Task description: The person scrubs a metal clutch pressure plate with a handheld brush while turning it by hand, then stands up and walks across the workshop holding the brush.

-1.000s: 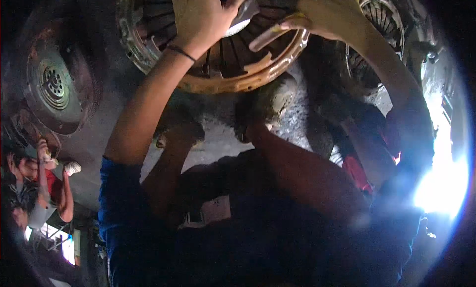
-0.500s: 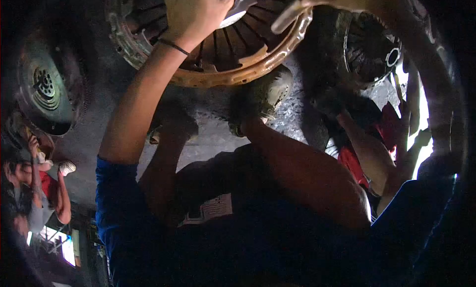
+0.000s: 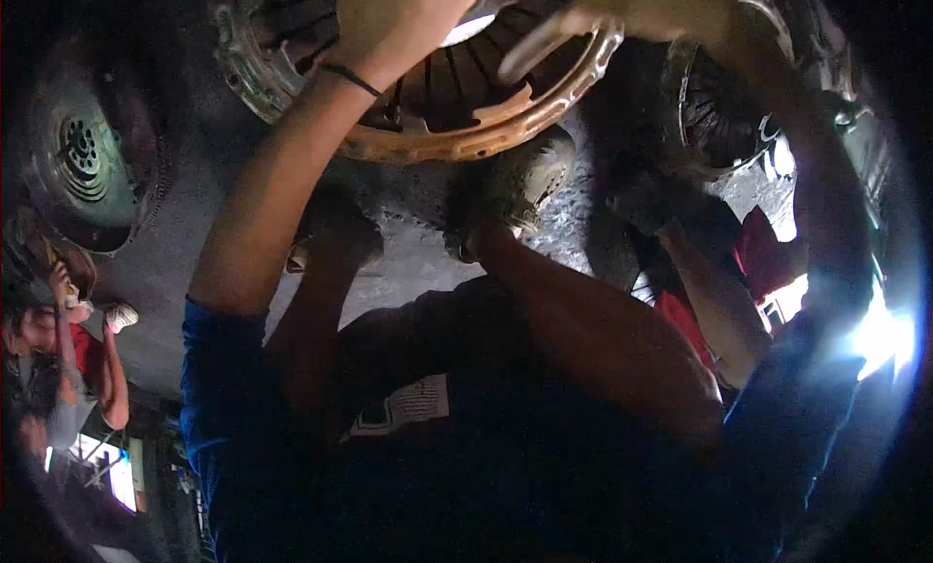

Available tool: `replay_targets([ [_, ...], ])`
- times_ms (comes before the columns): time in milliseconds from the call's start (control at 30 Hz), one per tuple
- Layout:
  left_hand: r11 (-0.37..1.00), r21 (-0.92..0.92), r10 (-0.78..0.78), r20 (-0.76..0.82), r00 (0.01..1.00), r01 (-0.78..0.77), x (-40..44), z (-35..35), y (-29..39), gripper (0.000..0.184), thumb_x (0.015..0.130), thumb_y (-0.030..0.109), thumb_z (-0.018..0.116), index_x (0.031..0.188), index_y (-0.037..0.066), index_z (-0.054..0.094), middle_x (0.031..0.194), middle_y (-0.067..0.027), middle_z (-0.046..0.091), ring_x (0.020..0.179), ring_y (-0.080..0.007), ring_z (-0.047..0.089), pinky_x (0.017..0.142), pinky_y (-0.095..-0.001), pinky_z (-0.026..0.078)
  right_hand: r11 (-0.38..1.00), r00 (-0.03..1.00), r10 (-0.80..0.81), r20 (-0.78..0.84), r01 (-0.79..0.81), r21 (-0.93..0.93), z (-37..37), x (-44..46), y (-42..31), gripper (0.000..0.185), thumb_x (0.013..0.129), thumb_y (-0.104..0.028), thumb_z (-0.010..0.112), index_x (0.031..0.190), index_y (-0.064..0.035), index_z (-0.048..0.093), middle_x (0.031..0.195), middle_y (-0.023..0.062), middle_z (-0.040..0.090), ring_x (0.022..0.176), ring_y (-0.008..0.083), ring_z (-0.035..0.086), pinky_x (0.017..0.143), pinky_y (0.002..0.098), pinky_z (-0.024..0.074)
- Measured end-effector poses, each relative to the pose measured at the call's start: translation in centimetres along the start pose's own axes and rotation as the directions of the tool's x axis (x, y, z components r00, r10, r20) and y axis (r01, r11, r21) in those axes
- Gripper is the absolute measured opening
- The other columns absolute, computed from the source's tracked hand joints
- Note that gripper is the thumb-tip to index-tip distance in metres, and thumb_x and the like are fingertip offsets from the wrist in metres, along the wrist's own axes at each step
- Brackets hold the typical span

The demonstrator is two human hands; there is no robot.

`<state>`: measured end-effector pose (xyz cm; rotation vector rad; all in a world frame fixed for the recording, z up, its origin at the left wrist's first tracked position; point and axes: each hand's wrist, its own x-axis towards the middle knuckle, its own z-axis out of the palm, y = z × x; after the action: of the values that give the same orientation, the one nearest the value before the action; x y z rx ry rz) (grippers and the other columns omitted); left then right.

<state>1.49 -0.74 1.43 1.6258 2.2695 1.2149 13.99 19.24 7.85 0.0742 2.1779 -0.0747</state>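
A large round metal part (image 3: 457, 143) with dark radial fingers and a rusty, scalloped rim lies at the top centre. Over its middle is my left hand (image 3: 403, 14), its fingers closed at the frame's top edge. Beside that hand shows a dark and pale object (image 3: 476, 23), too little visible to name; the fingertips press against it. My right hand (image 3: 632, 14) is over the rim's right side, with one finger stretched out across the radial fingers, apart from my left hand. Whether it holds anything is hard to tell in the dim light.
At the left stands a big metal disc (image 3: 83, 155) with a ring of holes. Another round finned part (image 3: 719, 116) is at the right. One person in red shorts (image 3: 86, 354) sits at lower left; another person's arm (image 3: 719, 305) shows at right. My shoe (image 3: 539, 174) is below the rim.
My right hand swung outward to the right, then came back left over the rim. My left hand stays at the middle. The view has shifted slightly.
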Motion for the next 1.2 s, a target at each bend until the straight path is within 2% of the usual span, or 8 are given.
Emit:
replay_targets([
  [333, 0.999, 0.017, 0.044, -0.083, 0.996, -0.043, -0.5, 1.1, -0.7, 0.028, 0.093, 0.027, 0.079, 0.093, 0.0, 0.07, 0.09, -0.0162, 0.068, 0.086, -0.0336, 0.065, 0.079, -0.0448, 0.051, 0.996, 1.0, -0.01, 0.02, 0.008, 0.086, -1.1, -1.7, 1.0, 0.052, 0.1, -0.057, 0.058, 0.112, -0.0088, 0.075, 0.103, 0.0162, 0.071, 0.095, 0.032, 0.07, 0.089, 0.0469, 0.0553],
  [500, 1.0, -0.023, -0.01, 0.0, 1.0, 0.01, -0.3, 0.5, -0.5, 0.029, 0.092, 0.026, 0.079, 0.094, -0.001, 0.069, 0.089, -0.0165, 0.068, 0.084, -0.0339, 0.066, 0.079, -0.0445, 0.052, 0.997, 0.998, -0.067, -0.016, 0.067, 0.025, 1.1, 0.4, -1.1, 0.05, 0.101, -0.054, 0.058, 0.115, -0.009, 0.074, 0.107, 0.016, 0.071, 0.098, 0.0316, 0.07, 0.091, 0.0467, 0.0549],
  [833, 1.0, 0.004, 0.014, -0.085, 0.996, -0.014, -0.4, 0.9, -0.6, 0.029, 0.089, 0.027, 0.082, 0.091, 0.001, 0.069, 0.089, -0.0151, 0.069, 0.083, -0.0326, 0.067, 0.076, -0.0426, 0.052, 0.988, 0.994, -0.108, 0.012, 0.106, 0.111, 0.6, 1.4, -0.6, 0.047, 0.103, -0.05, 0.058, 0.122, -0.0093, 0.072, 0.115, 0.0156, 0.071, 0.105, 0.0309, 0.069, 0.097, 0.0464, 0.054],
  [933, 0.998, -0.065, -0.019, -0.059, 0.998, 0.015, -0.4, 0.9, -0.8, 0.03, 0.089, 0.027, 0.082, 0.091, 0.001, 0.069, 0.088, -0.0145, 0.068, 0.083, -0.0329, 0.066, 0.077, -0.0435, 0.051, 0.951, 0.989, -0.146, 0.028, 0.133, 0.279, 1.7, -0.6, 0.4, 0.047, 0.103, -0.049, 0.058, 0.124, -0.0094, 0.072, 0.118, 0.0154, 0.071, 0.108, 0.0306, 0.069, 0.099, 0.0463, 0.0538],
  [1000, 0.999, 0.011, 0.041, -0.062, 0.997, -0.04, -0.6, 1.0, -0.9, 0.03, 0.089, 0.028, 0.082, 0.091, 0.001, 0.069, 0.087, -0.0142, 0.067, 0.084, -0.0327, 0.065, 0.079, -0.0443, 0.05, 0.887, 0.986, -0.166, 0.034, 0.134, 0.442, 2.0, -2.3, 1.5, 0.046, 0.103, -0.048, 0.059, 0.125, -0.0095, 0.071, 0.12, 0.0154, 0.071, 0.109, 0.0305, 0.069, 0.1, 0.0462, 0.0536],
  [1100, 0.998, 0.05, 0.048, -0.067, 0.997, -0.045, -0.5, 0.7, -0.7, 0.029, 0.091, 0.028, 0.08, 0.091, 0.002, 0.069, 0.09, -0.0133, 0.067, 0.087, -0.0318, 0.066, 0.081, -0.044, 0.051, 0.902, 0.938, -0.175, -0.299, 0.275, 0.332, 4.1, -3.0, 2.5, 0.058, 0.101, -0.064, 0.052, 0.107, -0.0131, 0.079, 0.09, 0.0137, 0.076, 0.084, 0.0324, 0.076, 0.073, 0.0441, 0.0616],
  [1167, 0.998, -0.01, 0.063, -0.106, 0.992, -0.065, -0.6, 1.4, -1.3, 0.03, 0.093, 0.031, 0.078, 0.092, 0.003, 0.069, 0.092, -0.0131, 0.067, 0.088, -0.0315, 0.066, 0.083, -0.044, 0.051, 0.985, 0.995, -0.102, 0.014, 0.099, 0.143, 3.7, -2.2, -3.8, 0.058, 0.099, -0.065, 0.054, 0.108, -0.0135, 0.079, 0.091, 0.0138, 0.076, 0.085, 0.0308, 0.076, 0.074, 0.0443, 0.0613],
  [1200, 0.996, -0.038, 0.075, -0.132, 0.988, -0.081, -0.5, 1.7, -1.7, 0.03, 0.094, 0.032, 0.076, 0.092, 0.003, 0.069, 0.094, -0.0131, 0.067, 0.089, -0.0313, 0.066, 0.084, -0.044, 0.051, 0.995, 0.995, -0.052, 0.08, 0.045, 0.088, 4.2, -2.3, -5.2, 0.058, 0.098, -0.066, 0.055, 0.108, -0.0142, 0.079, 0.09, 0.0136, 0.076, 0.084, 0.0302, 0.076, 0.074, 0.0446, 0.0611],
])
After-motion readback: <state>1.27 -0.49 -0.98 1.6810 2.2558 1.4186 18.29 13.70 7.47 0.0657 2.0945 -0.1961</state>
